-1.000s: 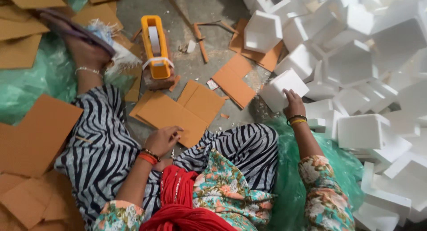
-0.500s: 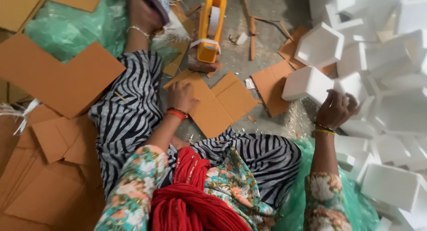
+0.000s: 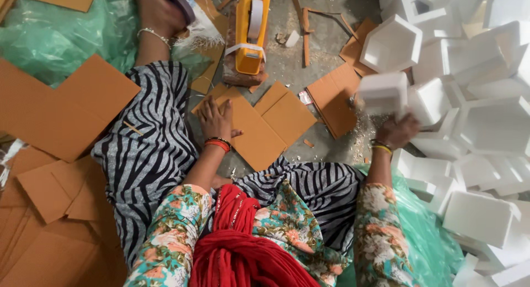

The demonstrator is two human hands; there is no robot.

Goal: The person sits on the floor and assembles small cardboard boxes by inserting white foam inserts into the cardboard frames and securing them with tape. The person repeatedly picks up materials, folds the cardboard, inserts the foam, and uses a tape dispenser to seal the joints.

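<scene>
My right hand [image 3: 398, 129] grips a white foam box [image 3: 383, 93] and holds it just above the floor, beside the heap of white foam boxes [image 3: 486, 127]. My left hand [image 3: 216, 117] lies flat, fingers spread, on a flat brown cardboard blank [image 3: 262, 127] that rests on the floor in front of my knees. Both wrists carry bangles. A yellow tape dispenser [image 3: 252, 30] stands on the floor beyond the cardboard blank.
Stacks of brown cardboard sheets [image 3: 61, 110] lie at the left on green plastic sheeting [image 3: 55, 38]. More cardboard pieces [image 3: 337, 99] and a wooden stick [image 3: 305, 35] lie on the grey floor. My outstretched leg in striped cloth [image 3: 149, 132] ends at a foot [image 3: 157, 13] at the top.
My right hand took hold of a white foam box from the heap and lifted it leftward. My left hand slid forward onto the cardboard blank. The view tilted and came closer.
</scene>
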